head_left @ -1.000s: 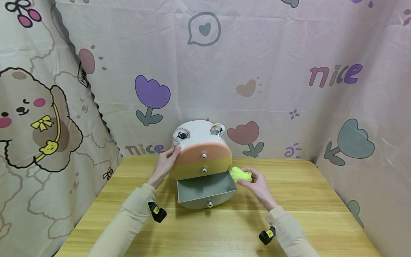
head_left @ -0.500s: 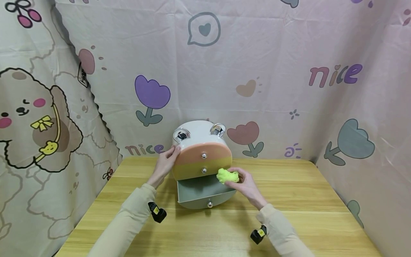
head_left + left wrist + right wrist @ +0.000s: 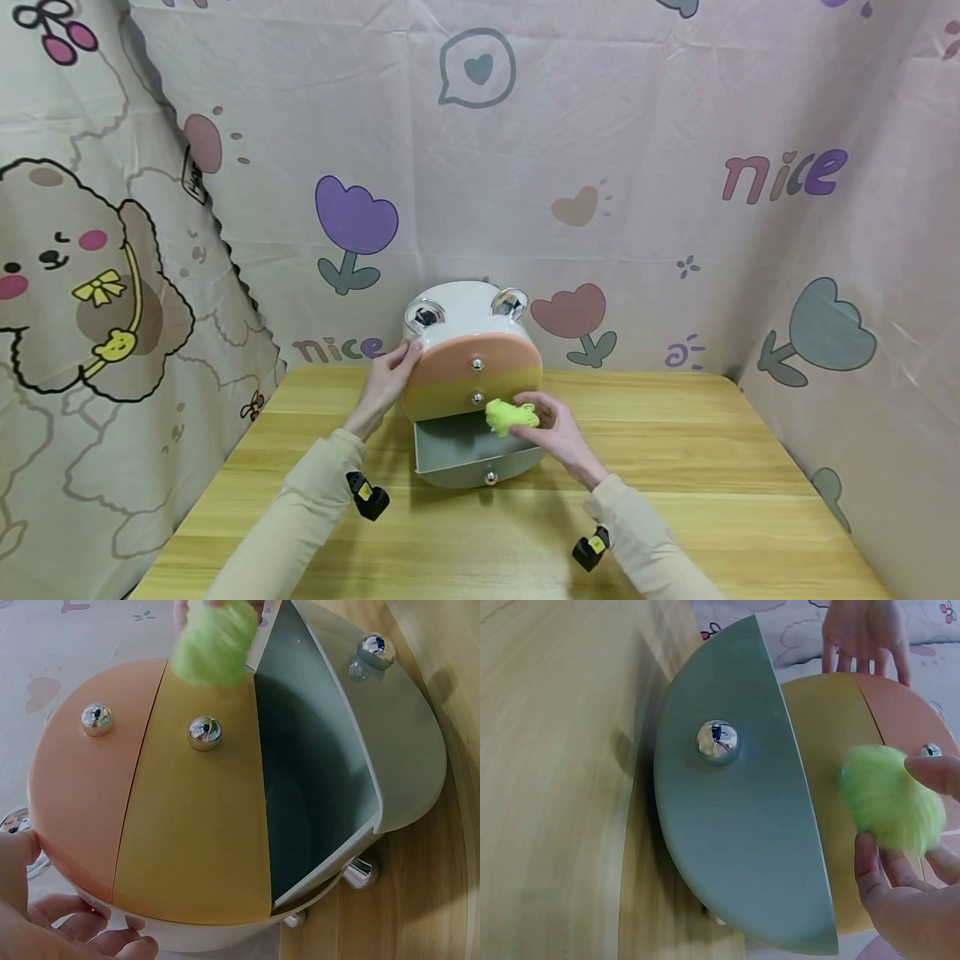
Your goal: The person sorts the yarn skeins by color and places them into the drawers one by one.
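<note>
A small drawer box stands on the table, with a white body, two silver ring shapes on top and orange, yellow and grey-green drawer fronts. Its bottom grey-green drawer is pulled out; the upper two are closed. My left hand holds the box's left side, thumb near the front edge and fingers along the side wall. In my right hand a fluffy bundle of yellow-green yarn is pinched between thumb and fingers, above the right part of the pulled-out drawer. Blur softens the yarn in the right wrist view.
Silver ball knobs stick out from the drawer fronts. The wooden table extends to both sides of the box. A patterned cloth hangs close behind it and along the sides.
My right hand has carried the yarn leftward from beside the box to over the pulled-out drawer. The left hand and the box have stayed where they were.
</note>
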A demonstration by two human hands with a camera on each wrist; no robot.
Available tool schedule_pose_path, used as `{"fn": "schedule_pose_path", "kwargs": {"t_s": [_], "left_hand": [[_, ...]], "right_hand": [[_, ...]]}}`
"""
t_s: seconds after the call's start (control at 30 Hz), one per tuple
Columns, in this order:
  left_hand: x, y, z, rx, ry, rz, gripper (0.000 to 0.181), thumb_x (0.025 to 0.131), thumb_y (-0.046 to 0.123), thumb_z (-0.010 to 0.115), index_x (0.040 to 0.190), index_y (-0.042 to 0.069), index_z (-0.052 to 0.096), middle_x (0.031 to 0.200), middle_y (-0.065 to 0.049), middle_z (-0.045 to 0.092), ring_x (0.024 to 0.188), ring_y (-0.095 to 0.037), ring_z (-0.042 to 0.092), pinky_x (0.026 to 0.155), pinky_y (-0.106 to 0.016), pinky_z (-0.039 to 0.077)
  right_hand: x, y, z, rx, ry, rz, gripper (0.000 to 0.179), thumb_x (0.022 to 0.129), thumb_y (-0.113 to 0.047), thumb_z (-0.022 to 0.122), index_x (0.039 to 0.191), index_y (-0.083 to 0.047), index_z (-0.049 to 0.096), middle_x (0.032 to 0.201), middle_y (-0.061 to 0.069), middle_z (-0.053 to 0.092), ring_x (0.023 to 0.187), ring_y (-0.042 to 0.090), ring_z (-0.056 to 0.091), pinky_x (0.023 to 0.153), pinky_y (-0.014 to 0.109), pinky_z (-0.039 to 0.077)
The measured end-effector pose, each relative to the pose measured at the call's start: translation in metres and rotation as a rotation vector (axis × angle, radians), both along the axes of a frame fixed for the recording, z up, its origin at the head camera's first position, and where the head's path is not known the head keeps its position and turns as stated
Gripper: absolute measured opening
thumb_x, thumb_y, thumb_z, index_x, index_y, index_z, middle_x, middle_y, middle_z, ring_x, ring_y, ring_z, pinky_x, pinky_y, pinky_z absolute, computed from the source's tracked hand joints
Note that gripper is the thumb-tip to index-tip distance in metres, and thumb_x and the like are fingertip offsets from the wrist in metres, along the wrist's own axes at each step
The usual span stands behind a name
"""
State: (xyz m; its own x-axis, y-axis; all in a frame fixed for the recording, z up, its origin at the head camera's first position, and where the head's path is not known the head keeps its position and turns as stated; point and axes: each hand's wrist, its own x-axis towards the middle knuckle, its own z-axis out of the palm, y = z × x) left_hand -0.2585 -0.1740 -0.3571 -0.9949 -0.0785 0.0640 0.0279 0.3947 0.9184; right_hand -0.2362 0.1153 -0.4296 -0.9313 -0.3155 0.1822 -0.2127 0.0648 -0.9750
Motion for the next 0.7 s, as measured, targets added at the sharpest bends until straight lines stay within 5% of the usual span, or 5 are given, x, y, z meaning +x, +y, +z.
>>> {"fn": "schedule_pose_path", "kwargs": {"t_s": [0.1,0.3,0.7], "left_hand": [[-0.0003,0.0001,-0.0002,-0.001,0.004,0.001,0.066,0.105,0.047,0.046,0.155,0.005,0.034,0.166,-0.007,0.026,0.155,-0.032,0.024,0.128,-0.044,0.023],[-0.0007,-0.0004,-0.0002,0.003,0.003,0.004,0.066,0.105,0.047,0.047,0.155,0.006,0.034,0.166,-0.007,0.027,0.155,-0.031,0.024,0.128,-0.044,0.023],[-0.0013,-0.0014,-0.0002,-0.001,-0.009,-0.003,0.067,0.105,0.048,0.047,0.156,0.006,0.033,0.167,-0.005,0.026,0.156,-0.03,0.023,0.129,-0.044,0.023]], "right_hand": [[-0.0004,0.0006,-0.0006,-0.019,0.015,-0.025,0.053,0.084,-0.002,0.075,0.132,0.009,0.055,0.126,0.03,0.062,0.107,0.021,0.066,0.092,0.018,0.054],[-0.0005,0.0047,-0.0007,-0.033,0.018,-0.053,0.053,0.084,-0.002,0.076,0.131,0.011,0.054,0.112,0.0,0.07,0.106,0.019,0.066,0.093,0.018,0.054],[0.0082,0.0096,-0.0049,-0.074,0.052,-0.116,0.042,0.085,0.0,0.075,0.123,0.008,0.059,0.101,-0.005,0.07,0.095,0.008,0.066,0.089,0.019,0.056]]}}
